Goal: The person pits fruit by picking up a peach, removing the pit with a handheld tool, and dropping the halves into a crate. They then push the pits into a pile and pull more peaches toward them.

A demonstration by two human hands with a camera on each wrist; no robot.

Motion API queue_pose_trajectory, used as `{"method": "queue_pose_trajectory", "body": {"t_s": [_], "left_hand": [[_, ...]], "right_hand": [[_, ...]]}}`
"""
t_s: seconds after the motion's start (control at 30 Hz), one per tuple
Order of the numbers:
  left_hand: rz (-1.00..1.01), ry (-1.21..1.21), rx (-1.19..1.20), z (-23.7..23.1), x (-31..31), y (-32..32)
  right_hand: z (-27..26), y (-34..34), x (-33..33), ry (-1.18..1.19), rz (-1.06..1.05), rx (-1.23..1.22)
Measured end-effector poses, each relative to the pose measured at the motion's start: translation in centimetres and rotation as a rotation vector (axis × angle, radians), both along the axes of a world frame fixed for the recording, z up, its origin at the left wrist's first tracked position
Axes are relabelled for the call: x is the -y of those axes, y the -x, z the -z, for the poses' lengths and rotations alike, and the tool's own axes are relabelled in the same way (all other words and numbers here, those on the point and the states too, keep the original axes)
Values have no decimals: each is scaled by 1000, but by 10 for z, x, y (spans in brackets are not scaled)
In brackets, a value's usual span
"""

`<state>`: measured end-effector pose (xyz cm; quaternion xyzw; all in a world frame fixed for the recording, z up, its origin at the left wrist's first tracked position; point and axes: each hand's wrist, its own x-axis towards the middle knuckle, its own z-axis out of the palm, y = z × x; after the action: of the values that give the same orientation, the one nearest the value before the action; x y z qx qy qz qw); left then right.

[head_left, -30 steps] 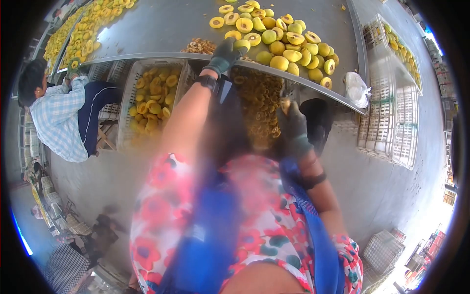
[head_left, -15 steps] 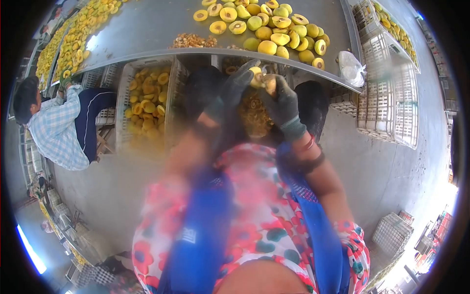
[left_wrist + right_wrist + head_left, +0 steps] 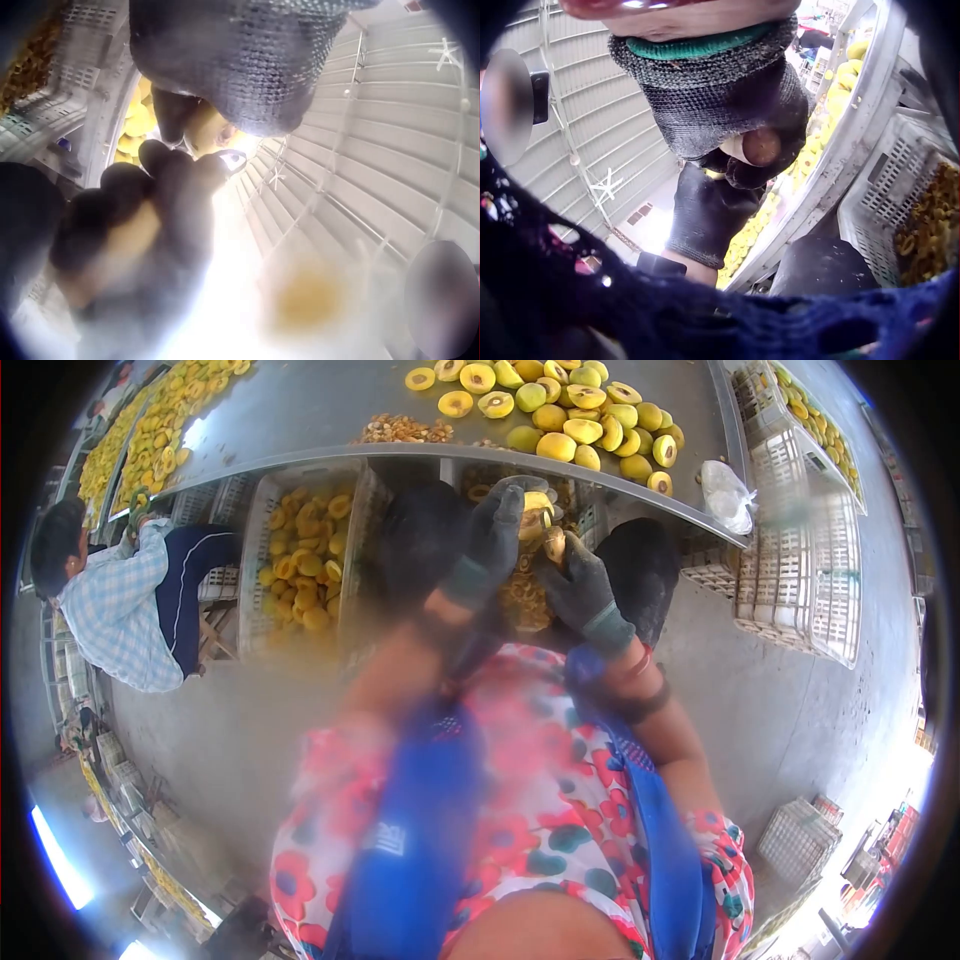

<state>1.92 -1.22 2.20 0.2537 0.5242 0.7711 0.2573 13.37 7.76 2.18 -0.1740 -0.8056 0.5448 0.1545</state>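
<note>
My left hand (image 3: 493, 540), in a dark glove, grips a halved yellow peach (image 3: 536, 503) over a crate below the table edge. Its cut side faces my right hand. My gloved right hand (image 3: 580, 582) holds a pitting knife by its wooden handle (image 3: 554, 546), whose round butt end (image 3: 763, 147) shows in the right wrist view. The knife's looped metal tip (image 3: 234, 160) is right at the peach in the left wrist view. Below both hands, brown-yellow scraps (image 3: 524, 600) fill the crate.
A pile of halved peaches (image 3: 585, 428) lies on the metal table (image 3: 330, 410), beside a small heap of pits (image 3: 405, 429). A crate of peach halves (image 3: 310, 560) stands left; stacked white crates (image 3: 800, 560) and a plastic bag (image 3: 727, 497) are right. Another person (image 3: 120, 595) sits far left.
My left hand has come down from the pile at the table edge with the peach half. My right hand has risen inward with the knife, and the two now meet over the scrap crate.
</note>
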Motion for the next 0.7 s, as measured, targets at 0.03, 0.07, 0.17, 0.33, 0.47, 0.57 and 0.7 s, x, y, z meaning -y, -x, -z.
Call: {"method": "queue_pose_trajectory", "body": {"t_s": [0.03, 0.07, 0.17, 0.33, 0.47, 0.57, 0.7], "left_hand": [[2, -27, 37, 3, -3, -1], [-14, -34, 19, 7, -5, -2], [-60, -29, -49, 13, -8, -2], [-203, 71, -390, 6, -5, -5], [-175, 120, -359, 27, -8, -4], [-266, -7, -836, 57, -12, 8], [-34, 42, -517, 22, 2, 6]], "right_hand": [[2, 0, 0, 55, -9, 27], [5, 0, 0, 110, -18, 54], [-4, -1, 1, 344, -60, 127], [11, -3, 2, 149, -196, 121], [17, -8, 4, 748, -210, 209], [-6, -8, 6, 736, -239, 329], [-32, -6, 20, 1005, -261, 371]]}}
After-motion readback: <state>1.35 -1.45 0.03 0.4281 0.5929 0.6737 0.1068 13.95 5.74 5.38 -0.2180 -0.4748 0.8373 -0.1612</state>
